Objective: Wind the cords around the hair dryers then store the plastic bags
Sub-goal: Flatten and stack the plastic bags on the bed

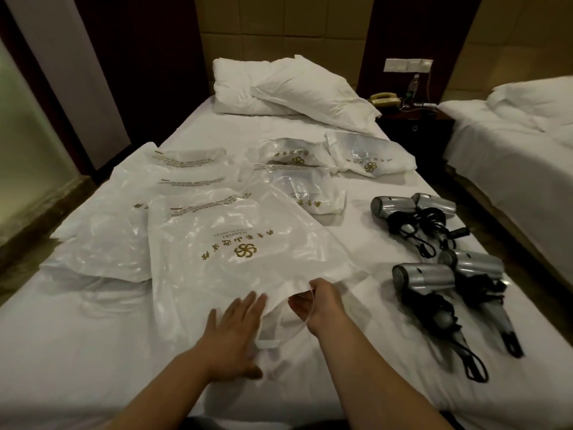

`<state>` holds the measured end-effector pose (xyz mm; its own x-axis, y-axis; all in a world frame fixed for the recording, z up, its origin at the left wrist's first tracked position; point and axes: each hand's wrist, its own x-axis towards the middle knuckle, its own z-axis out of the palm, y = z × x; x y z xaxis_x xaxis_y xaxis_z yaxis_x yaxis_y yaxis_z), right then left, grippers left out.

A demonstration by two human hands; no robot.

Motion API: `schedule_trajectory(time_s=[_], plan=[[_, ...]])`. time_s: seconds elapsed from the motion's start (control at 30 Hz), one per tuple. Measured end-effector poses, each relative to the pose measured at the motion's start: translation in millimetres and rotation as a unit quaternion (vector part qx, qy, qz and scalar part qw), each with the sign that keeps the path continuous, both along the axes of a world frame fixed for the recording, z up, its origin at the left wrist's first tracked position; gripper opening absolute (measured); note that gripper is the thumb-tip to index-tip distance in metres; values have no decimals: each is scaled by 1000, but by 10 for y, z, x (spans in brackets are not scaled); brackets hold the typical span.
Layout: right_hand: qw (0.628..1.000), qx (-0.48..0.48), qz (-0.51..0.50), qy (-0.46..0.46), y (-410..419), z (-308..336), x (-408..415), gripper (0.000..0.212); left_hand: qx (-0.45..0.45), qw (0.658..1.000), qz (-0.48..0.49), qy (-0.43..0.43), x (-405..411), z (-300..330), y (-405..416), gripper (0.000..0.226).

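Several white plastic bags with gold logos lie spread over the bed; the nearest bag [235,243] lies in front of me with its handles toward me. My left hand [231,333] lies flat with straight fingers on that bag's near edge. My right hand [316,301] pinches a thin handle loop of the same bag. Several silver hair dryers with black cords wound on them lie on the right side of the bed, one pair farther off [412,209] and one pair nearer [440,283].
The white bed sheet [93,352] fills the view. Two pillows [288,85] sit at the headboard. A dark nightstand [415,122] with a telephone stands right of the bed, and a second bed [511,144] lies beyond it.
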<state>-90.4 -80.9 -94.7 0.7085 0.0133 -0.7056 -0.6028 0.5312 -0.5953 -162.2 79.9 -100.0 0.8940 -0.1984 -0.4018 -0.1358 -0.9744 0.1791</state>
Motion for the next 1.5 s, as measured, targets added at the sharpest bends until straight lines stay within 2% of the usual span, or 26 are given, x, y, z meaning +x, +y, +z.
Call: schedule_trajectory(time_s=[0.1, 0.13, 0.23, 0.33, 0.37, 0.4, 0.43, 0.5, 0.53, 0.57, 0.6, 0.63, 0.7, 0.8, 0.87, 0.93, 0.97, 1.0, 1.07, 1.2, 1.33, 1.43, 1.5], plan=[[1000, -14, 13, -12, -98, 25, -21, 15, 28, 982, 59, -178, 56, -61, -29, 62], [999, -20, 22, -17, -125, 35, -34, 16, 13, 977, 71, -201, 99, -51, -39, 49], [996, -72, 44, -42, -267, 2, -81, 26, -73, 976, 117, -171, 210, -6, -176, 32], [980, -182, 24, -81, -546, -116, -86, 25, -108, 975, 155, -114, 305, 33, -323, 36], [960, -264, 12, -94, -684, -169, -73, 23, -115, 975, 161, -99, 332, 39, -366, 36], [924, -368, 10, -100, -854, -222, -72, 22, -123, 975, 161, -85, 350, 47, -420, 35], [872, -481, 15, -93, -1029, -232, -99, 22, -130, 976, 159, -76, 367, 65, -465, 36], [737, -672, 43, -60, -1404, -246, -165, 28, -139, 976, 155, -62, 399, 107, -555, 41], [690, -721, 56, -41, -1590, -273, -199, 31, -145, 975, 159, -57, 418, 138, -591, 42], [673, -736, 75, -13, -1764, -294, -238, 37, -152, 973, 164, -54, 437, 172, -625, 43], [686, -721, 97, 19, -1928, -364, -251, 47, -161, 971, 169, -51, 450, 207, -653, 44], [714, -688, 124, 50, -2066, -415, -266, 56, -170, 969, 173, -48, 458, 238, -678, 45], [756, -626, 180, 65, -2251, -531, -262, 68, -181, 965, 187, -42, 466, 292, -720, 44], [773, -599, 201, 54, -2307, -542, -196, 70, -197, 953, 226, -36, 476, 333, -731, 39], [815, -547, 186, 35, -2212, -514, -157, 66, -199, 951, 231, -42, 481, 326, -740, 37], [898, -421, 129, 10, -2069, -471, -171, 52, -198, 950, 236, -47, 483, 309, -746, 38], [930, -357, 91, -2, -1984, -451, -194, 45, -204, 947, 242, -47, 487, 299, -747, 39], [945, -322, 50, -16, -1914, -461, -221, 40, -215, 943, 252, -44, 492, 292, -749, 39], [943, -332, -6, -36, -1772, -513, -320, 36, -234, 932, 273, -42, 510, 286, -761, 40], [908, -413, -39, -62, -1416, -590, -732, 48, -240, 925, 289, -63, 547, 283, -804, 42], [906, -404, -51, -117, -1099, -577, -1147, 34, -239, 921, 296, -87, 548, 265, -834, 43], [914, -381, -1, -137, -929, -553, -1286, 35, -202, 937, 259, -118, 522, 273, -854, 45], [905, -397, 67, -134, -841, -525, -1284, 35, -161, 954, 207, -145, 479, 311, -883, 47]])
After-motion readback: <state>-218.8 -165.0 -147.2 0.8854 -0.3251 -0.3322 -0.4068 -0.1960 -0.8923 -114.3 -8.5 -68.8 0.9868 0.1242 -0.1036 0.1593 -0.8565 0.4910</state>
